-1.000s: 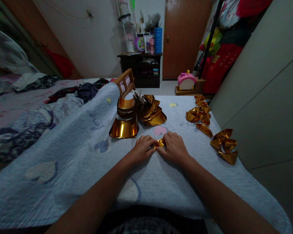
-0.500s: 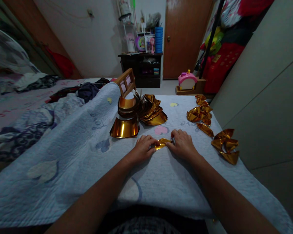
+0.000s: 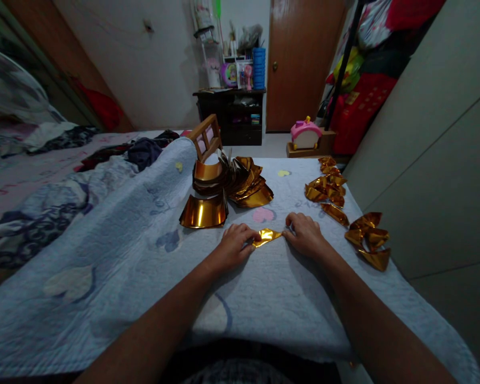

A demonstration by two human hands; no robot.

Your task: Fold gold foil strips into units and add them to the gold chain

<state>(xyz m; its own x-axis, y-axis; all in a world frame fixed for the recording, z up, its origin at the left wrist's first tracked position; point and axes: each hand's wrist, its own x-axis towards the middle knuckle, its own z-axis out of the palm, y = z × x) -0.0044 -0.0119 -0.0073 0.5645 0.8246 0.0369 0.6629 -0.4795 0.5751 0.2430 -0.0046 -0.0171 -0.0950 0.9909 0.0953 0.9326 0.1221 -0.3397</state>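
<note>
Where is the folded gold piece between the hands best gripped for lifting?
Probably at its right tip, coming from the right. The gold piece lies flat on the quilt, a narrow folded sliver pointing toward the right hand. The left hand covers its left end, so the right point is the free part; a thumb-and-finger grip there could slide under the edge.

Ahead of you stands a brown wooden door (image 3: pixel 302 64) in a pale wall (image 3: pixel 160 58), with a dark cabinet (image 3: pixel 234 114) beside it. Your light is dim.
</note>
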